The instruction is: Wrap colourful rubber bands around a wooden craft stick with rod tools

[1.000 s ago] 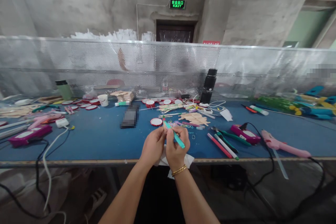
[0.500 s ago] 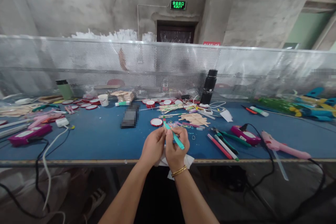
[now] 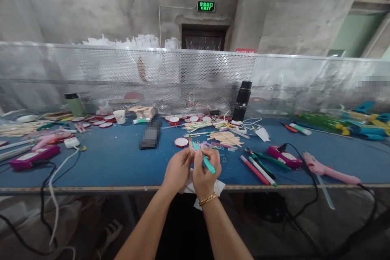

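A small wooden stick [image 3: 190, 144] with a coloured tip stands up from the closed fingers of my left hand [image 3: 178, 169]. My right hand [image 3: 206, 169], with a gold bracelet at the wrist, grips a turquoise marker [image 3: 208, 164] whose upper end lies beside the stick. Both hands are close together above the front edge of the blue table [image 3: 115, 170]. White paper [image 3: 218, 187] shows beneath them. Just beyond my fingers are small coloured rubber bands [image 3: 204, 144] and a round red-rimmed disc [image 3: 181, 142].
A dark phone [image 3: 150, 135] lies left of centre. Loose wooden sticks [image 3: 227, 138] and a black bottle [image 3: 242, 100] stand farther back. Pink and white markers [image 3: 254, 170], green-handled pliers [image 3: 263, 164] and a pink glue gun [image 3: 330, 170] lie to the right. Cables hang over the front edge.
The turquoise marker's upper end has shifted slightly right, away from the stick's tip. My right hand has moved a little with it; my left hand keeps its hold.
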